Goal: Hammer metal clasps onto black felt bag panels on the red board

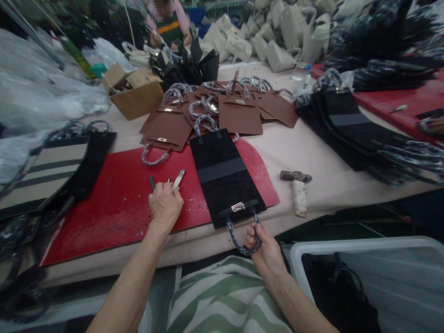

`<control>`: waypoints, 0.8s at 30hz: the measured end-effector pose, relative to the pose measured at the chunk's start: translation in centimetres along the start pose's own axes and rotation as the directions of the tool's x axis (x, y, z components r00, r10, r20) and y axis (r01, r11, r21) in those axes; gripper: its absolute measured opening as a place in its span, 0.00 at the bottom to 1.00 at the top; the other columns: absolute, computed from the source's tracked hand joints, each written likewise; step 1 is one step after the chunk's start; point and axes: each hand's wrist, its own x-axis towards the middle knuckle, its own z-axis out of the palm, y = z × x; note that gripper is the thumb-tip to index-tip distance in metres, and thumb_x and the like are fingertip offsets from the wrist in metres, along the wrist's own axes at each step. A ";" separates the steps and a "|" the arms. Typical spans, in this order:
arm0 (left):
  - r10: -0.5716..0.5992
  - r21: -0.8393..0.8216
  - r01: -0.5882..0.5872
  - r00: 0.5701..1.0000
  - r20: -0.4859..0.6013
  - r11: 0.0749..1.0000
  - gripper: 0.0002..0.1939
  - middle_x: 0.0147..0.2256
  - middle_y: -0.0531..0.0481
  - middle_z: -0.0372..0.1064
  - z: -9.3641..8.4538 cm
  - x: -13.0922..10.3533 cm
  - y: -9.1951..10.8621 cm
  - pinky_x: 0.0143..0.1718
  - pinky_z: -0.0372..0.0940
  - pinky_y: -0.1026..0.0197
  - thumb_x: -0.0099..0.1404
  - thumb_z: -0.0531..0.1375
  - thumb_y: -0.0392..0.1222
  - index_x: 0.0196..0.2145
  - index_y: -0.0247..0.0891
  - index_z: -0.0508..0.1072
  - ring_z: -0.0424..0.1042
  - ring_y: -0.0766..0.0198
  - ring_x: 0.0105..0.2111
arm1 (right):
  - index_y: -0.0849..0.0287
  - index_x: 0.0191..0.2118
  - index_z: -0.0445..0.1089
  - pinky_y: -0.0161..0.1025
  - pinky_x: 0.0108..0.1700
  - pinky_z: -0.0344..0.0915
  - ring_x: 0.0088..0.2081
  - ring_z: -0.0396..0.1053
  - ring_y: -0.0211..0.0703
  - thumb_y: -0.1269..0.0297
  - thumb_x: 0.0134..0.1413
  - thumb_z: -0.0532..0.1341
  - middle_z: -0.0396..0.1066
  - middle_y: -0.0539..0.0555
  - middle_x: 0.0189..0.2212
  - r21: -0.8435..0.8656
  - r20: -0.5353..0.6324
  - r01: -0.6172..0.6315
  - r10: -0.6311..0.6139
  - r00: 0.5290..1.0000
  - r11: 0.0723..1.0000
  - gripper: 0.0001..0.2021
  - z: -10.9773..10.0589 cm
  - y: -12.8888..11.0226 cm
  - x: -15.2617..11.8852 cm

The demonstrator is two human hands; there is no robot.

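Right hand [264, 247] is gripping the wrapped handle [243, 240] of the black bag [225, 180] lying on the red board [114, 203]; left hand [165, 203] is pinching metal strips [178, 179], fingertips hidden.

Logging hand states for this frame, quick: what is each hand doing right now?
Left hand: closed over small metal strips on the red mat.
Right hand: closed on the black bag's wrapped handle.

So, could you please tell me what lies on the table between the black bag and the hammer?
In the head view, nothing: only the red mat's curved edge and bare table separate the black bag from the hammer.
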 end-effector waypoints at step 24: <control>0.374 -0.543 -0.392 0.915 -0.150 0.743 0.11 0.45 0.43 0.74 3.2 -4.6 5.4 0.52 0.68 0.50 0.69 0.56 0.37 0.41 0.39 0.79 0.70 0.54 0.49 | 0.64 0.31 0.75 0.35 0.25 0.69 0.22 0.72 0.40 0.53 0.35 0.77 0.73 0.51 0.22 -0.351 0.219 -0.163 0.250 0.943 0.922 0.21 4.8 0.0 1.5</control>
